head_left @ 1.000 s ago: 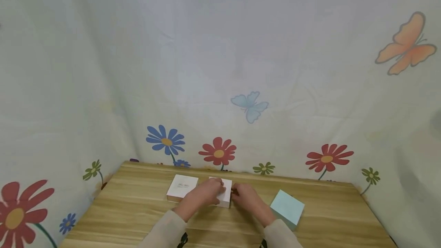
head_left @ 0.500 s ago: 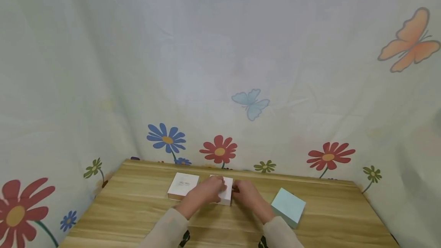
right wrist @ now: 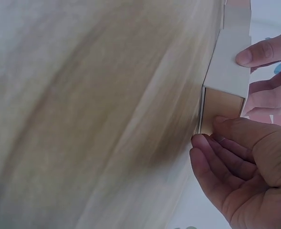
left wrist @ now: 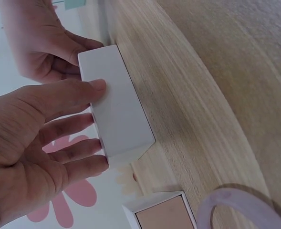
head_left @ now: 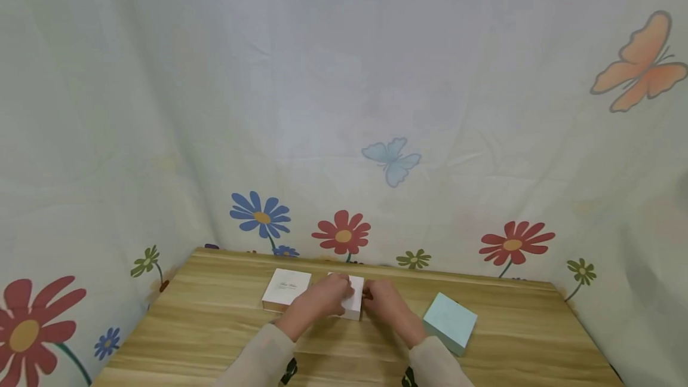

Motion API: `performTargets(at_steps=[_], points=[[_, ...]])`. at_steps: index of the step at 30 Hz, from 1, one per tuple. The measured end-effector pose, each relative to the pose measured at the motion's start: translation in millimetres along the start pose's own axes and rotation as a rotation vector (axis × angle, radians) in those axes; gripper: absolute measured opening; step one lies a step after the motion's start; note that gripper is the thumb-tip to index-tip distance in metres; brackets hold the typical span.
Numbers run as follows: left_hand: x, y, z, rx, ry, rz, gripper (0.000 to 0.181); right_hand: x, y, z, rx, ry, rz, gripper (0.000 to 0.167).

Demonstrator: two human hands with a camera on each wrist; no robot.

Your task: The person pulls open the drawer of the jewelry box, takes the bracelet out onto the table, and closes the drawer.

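Observation:
On the wooden table sits a small white box, its right end showing tan inside a white edge in the right wrist view. My left hand grips this box, thumb on the near side wall and fingers on its top. At the right end, my right hand has curled fingers, and its thumb rests against the tan end panel. Its fingertips meet the white edge there, seeming to pinch it. Left of the gripped box stands a second white box with small print on top and a tan side.
A pale turquoise box sits right of my right forearm. Behind the wooden table hangs a white curtain with flowers and butterflies. A pale ring-shaped band appears low in the left wrist view.
Both hands keep their places at the white box. The head view has shifted very slightly; the boxes show no clear movement.

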State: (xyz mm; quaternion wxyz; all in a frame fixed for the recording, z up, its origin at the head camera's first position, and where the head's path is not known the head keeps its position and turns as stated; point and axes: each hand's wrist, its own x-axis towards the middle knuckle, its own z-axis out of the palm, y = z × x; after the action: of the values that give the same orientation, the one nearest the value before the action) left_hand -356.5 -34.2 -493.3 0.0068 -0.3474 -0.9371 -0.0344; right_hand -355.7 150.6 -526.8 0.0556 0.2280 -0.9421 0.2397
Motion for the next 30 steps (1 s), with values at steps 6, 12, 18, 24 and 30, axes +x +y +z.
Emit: performTargets(at_steps=[6,12,18,24,30], points=[[-1.5,0.6,-2.3,-0.025,0.006,-0.003,0.022,1.8,0.6,2.0,-0.030,-0.013,-0.009,0.006],[-1.0,1.5,-3.6,-0.030,0.003,-0.009,0.021,1.3,1.1,0.1,-0.065,-0.016,-0.023,0.004],[-1.1,3.1,-5.2,-0.033,-0.011,-0.024,0.024,0.2,6.0,1.5,-0.062,0.001,-0.047,0.006],[-1.3,3.8,-4.5,-0.020,0.005,-0.006,0.027,-1.1,10.7,3.8,-0.065,0.016,-0.036,0.007],[-1.6,2.5,-6.0,-0.022,0.008,-0.013,0.023,-0.4,10.3,-2.1,0.133,-0.080,0.047,0.019]])
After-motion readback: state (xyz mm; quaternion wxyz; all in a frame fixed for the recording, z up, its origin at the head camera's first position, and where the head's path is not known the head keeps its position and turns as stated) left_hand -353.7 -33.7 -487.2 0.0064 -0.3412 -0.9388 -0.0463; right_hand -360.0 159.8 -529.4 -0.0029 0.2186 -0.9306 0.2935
